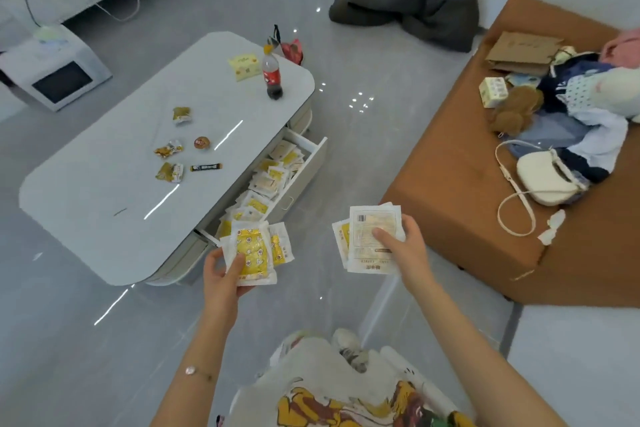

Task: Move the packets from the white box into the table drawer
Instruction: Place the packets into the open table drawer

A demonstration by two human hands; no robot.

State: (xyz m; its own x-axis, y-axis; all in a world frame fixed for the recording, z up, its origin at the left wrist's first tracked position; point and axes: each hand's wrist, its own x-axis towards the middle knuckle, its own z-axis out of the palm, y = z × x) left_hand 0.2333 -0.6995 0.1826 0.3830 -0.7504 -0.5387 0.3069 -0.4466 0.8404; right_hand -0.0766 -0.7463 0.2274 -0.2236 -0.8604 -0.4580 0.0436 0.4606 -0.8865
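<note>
I can't read the blurred print, and the fan (251, 250) covers the drawer's (308, 173) near end. My left hand (221, 274) grips that fan of white, yellow-faced packets, thumb on top; my right hand (403, 246) pinches a stack (372, 236) showing pale label backs. Loose packets (266, 184) fill the open drawer

No print on the packets (372, 222) is legible.

Below our left grip (221, 276) we wear a thin bracelet (191, 371) with a round charm; lower centre, a white yellow-printed top (322, 381) and pale shoes (349, 347).
</note>
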